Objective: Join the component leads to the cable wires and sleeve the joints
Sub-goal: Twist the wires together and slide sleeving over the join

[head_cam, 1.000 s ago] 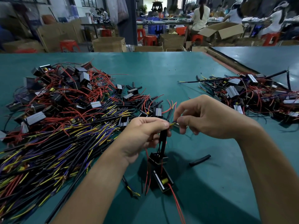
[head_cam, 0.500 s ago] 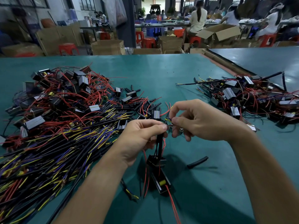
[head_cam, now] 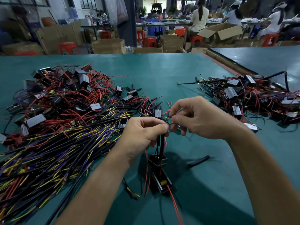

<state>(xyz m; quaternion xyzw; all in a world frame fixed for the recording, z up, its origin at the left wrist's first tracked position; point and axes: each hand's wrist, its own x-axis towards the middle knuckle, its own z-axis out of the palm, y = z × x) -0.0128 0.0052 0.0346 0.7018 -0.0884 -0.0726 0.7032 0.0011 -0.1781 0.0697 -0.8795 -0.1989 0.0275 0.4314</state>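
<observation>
Over a green table [head_cam: 162,70], the left hand [head_cam: 142,132] grips a black cable [head_cam: 159,141] upright, while the right hand [head_cam: 199,120] pinches thin wire ends just beside the left fingertips, a yellow wire [head_cam: 168,118] sticking out between them. Below the left hand hang two small black components [head_cam: 161,182] with red leads, and a short black sleeve [head_cam: 198,161] lies on the table to their right. A big heap of cables and components [head_cam: 56,119] lies at the left, and a smaller heap [head_cam: 253,98] at the right.
</observation>
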